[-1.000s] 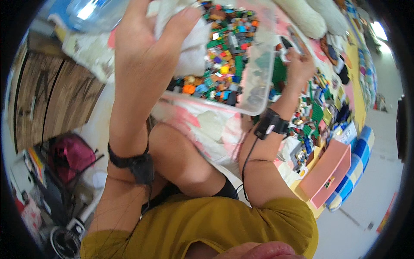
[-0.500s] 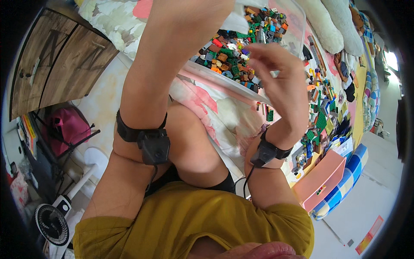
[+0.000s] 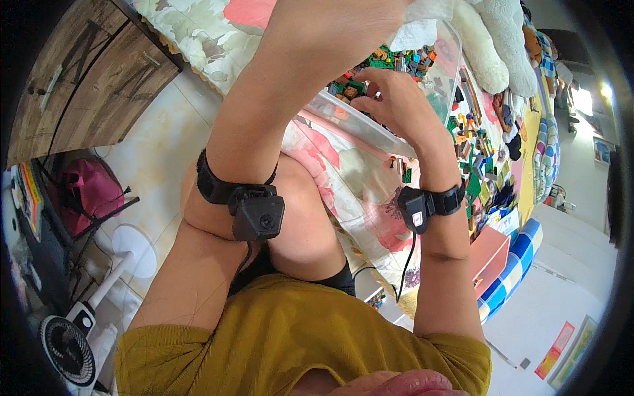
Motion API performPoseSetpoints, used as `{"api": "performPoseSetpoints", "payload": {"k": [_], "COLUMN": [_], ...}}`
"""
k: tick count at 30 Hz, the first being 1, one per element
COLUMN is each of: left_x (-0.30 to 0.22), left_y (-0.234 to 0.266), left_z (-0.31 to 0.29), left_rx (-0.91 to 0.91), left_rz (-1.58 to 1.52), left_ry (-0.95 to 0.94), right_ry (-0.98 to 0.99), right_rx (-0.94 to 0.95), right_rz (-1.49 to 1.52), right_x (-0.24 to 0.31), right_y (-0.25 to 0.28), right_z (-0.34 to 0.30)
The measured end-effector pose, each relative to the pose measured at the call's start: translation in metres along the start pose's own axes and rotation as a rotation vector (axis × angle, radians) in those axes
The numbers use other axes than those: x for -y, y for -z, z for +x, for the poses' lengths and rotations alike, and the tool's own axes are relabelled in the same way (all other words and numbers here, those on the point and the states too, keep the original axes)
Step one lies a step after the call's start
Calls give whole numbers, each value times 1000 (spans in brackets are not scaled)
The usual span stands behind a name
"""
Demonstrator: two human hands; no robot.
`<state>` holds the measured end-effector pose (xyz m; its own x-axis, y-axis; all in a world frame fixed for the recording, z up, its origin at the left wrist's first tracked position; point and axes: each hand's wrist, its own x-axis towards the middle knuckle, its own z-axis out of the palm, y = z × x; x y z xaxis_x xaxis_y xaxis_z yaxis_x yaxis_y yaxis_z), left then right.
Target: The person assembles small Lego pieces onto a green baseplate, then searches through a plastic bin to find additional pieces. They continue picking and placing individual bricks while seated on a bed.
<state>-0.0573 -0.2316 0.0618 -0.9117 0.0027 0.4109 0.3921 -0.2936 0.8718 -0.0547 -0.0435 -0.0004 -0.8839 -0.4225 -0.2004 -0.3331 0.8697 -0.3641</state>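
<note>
The clear plastic bin (image 3: 370,129) of small coloured building bricks (image 3: 370,66) sits on the flowered bedspread (image 3: 343,178), right in front of the person's raised knee. The right hand (image 3: 389,99) reaches over the bin's near wall, fingers curled down among the bricks; it seems to be pinching one, though the piece itself is hidden. The left hand (image 3: 350,20) is lifted close to the camera and mostly cut off at the top edge, so its grip cannot be told. More loose bricks (image 3: 479,158) litter the bed to the right. A sharp pull on the near wall could tip the bin and spill the bricks.
</note>
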Motion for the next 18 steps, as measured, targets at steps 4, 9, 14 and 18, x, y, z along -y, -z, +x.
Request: {"api": "performPoseSetpoints", "payload": {"k": [4,9,14,18], "left_x": [-7,-17,-18,-16], "left_y": [0,-9,9,10], "left_z": [0,-9,-4,-7], "left_rx": [17,-82,54,54], "left_rz": [-84,-10,-36,-41], "left_ry": [-41,-40,-11,-52], "right_ry": [37,11,-42,-45], "right_rx": [92,86,86,83], "right_rz": [-24,-18,21,60], "right_x": [0,-1,-2,-5], "right_y": [-10,-16,-19,-22], "right_z": [14,19,20,21]}}
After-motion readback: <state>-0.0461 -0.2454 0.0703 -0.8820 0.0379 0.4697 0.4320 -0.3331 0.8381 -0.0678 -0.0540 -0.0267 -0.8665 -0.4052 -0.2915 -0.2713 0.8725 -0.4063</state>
